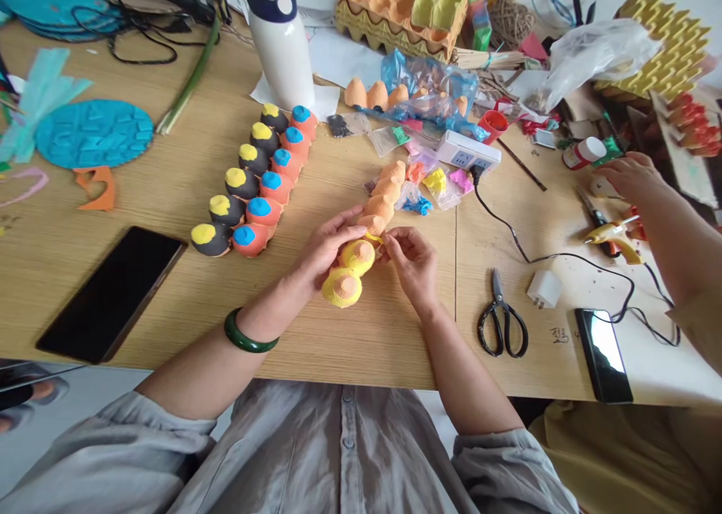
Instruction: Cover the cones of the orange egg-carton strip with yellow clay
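An orange strip of egg carton cups (383, 198) points away from me above the table, its two nearest cups coated in yellow clay with bare orange tips. My left hand (332, 247) grips the strip from the left side, fingers wrapped round it. On the other side my right hand (414, 262) pinches a thin yellow strand of clay (373, 237) against the third cup. To the left lie two finished-looking cup strips: a black strip (242, 183) with yellow tips and a coral strip (276, 187) with blue tips, side by side.
Black scissors (499, 318), a white charger (544, 288) and a phone (603, 356) lie at right; another phone (113, 292) is at left. Beyond stand a white bottle (282, 40), clay packets (434, 183), a power strip (468, 151) and egg trays (395, 25). A co-worker's hand (632, 175) reaches in from the right.
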`<control>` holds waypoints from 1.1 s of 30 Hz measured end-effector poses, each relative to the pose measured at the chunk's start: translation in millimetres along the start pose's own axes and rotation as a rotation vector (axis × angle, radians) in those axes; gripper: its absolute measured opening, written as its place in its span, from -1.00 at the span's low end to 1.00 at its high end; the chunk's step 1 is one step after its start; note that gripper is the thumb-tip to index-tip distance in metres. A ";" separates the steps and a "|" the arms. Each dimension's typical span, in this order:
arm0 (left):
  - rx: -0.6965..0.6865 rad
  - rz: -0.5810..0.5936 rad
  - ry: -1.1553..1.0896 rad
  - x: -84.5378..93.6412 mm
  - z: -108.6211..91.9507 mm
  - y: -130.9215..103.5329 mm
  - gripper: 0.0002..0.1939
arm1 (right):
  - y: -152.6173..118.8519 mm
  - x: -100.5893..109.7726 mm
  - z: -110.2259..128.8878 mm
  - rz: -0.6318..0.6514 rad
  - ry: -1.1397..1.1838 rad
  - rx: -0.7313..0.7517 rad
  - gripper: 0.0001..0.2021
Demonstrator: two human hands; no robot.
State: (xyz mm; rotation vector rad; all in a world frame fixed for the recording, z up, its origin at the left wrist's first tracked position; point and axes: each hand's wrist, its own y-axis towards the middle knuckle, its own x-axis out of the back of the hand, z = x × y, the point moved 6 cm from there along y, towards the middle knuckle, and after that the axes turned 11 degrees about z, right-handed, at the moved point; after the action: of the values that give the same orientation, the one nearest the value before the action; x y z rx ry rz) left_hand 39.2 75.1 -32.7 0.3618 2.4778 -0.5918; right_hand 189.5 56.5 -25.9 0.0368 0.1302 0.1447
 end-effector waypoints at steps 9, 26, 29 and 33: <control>-0.019 0.001 -0.056 5.7 0.7 2.8 -0.65 | 0.2 0.0 -2.5 0.019 0.039 0.023 -0.67; 0.041 0.001 -0.116 -4.3 -2.5 -2.3 -0.63 | 0.8 6.0 -3.3 -0.021 -0.048 0.040 -0.68; 0.047 0.004 -0.116 -5.8 -3.4 -3.0 -0.65 | 1.0 7.1 -4.1 -0.038 -0.031 0.037 -0.66; 0.048 0.029 -0.109 -6.0 -3.5 -3.0 -0.65 | 0.8 8.4 -4.6 -0.070 -0.025 0.038 -0.64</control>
State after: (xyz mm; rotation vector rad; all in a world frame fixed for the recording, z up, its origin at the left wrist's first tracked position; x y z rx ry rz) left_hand 41.3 73.4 -25.7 0.3731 2.3542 -0.6426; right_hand 197.0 58.6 -31.5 0.0720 0.1089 0.0721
